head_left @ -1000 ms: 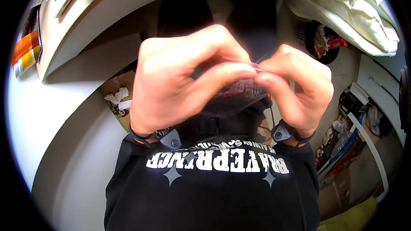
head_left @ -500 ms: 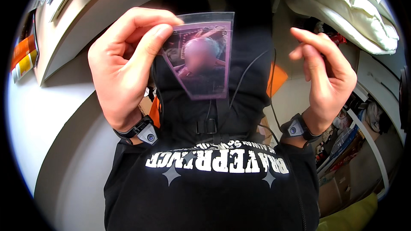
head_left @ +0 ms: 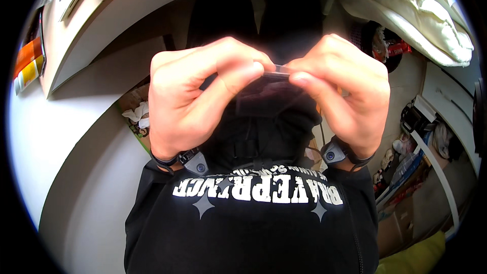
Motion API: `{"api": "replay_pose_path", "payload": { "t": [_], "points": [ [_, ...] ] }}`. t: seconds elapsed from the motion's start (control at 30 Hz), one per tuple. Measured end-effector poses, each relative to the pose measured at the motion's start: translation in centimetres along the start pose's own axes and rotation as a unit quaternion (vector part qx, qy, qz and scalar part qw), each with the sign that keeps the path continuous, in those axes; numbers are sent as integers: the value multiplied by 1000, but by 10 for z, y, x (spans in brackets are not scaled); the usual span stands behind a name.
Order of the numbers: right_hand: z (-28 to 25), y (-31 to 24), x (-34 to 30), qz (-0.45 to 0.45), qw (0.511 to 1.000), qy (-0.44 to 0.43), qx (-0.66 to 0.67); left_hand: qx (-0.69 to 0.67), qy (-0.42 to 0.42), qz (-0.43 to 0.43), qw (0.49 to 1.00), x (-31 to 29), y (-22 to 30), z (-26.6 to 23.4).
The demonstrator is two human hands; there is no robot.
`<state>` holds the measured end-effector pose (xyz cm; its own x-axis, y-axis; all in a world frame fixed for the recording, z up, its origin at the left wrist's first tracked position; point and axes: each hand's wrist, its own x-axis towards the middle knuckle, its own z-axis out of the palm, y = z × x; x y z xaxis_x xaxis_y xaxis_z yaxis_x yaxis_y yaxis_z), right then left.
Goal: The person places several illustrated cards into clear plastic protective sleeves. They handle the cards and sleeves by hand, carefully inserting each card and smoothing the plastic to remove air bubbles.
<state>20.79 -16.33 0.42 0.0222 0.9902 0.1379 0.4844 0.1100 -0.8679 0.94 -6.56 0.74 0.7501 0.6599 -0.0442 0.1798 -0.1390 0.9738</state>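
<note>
Between my two hands hangs a dark, purplish photo card in a clear plastic sleeve (head_left: 266, 99), tilted so that its picture hardly shows. My left hand (head_left: 185, 96) is closed in a pinch of thumb and forefinger on the left part of the sleeve's upper edge. The right part of that edge sits between the thumb and fingers of my right hand (head_left: 347, 89), also closed. A short strip of see-through plastic shows between the fingertips. Each wrist wears a black strap with a small grey camera, the left camera (head_left: 195, 163) and the right camera (head_left: 334, 153).
At upper left a white desk edge (head_left: 86, 45) curves past, with orange and yellow tubes (head_left: 29, 66) beyond it. A folded white cushion (head_left: 421, 23) lies at upper right. Shelves with assorted items (head_left: 406, 172) stand at right, and a dark cable hangs near my lap.
My right hand has come left and taken hold of the sleeve's upper edge. My left hand has moved right and slightly down. The sleeve has tipped away from a full view of its picture.
</note>
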Motion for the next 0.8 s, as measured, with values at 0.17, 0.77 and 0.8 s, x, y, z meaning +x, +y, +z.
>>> {"api": "replay_pose_path", "payload": {
  "t": [0.17,0.77,0.8],
  "points": [
    [-2,-1,-1,0,999,-2,-39,8,38,-19,999,-3,-2,9],
    [0,-8,-3,-13,997,-23,-77,-3,32,-49,998,-13,1,4],
    [3,-9,-6,-4,997,-4,-72,-6,31,-57,998,-14,0,4]
  ]
}}
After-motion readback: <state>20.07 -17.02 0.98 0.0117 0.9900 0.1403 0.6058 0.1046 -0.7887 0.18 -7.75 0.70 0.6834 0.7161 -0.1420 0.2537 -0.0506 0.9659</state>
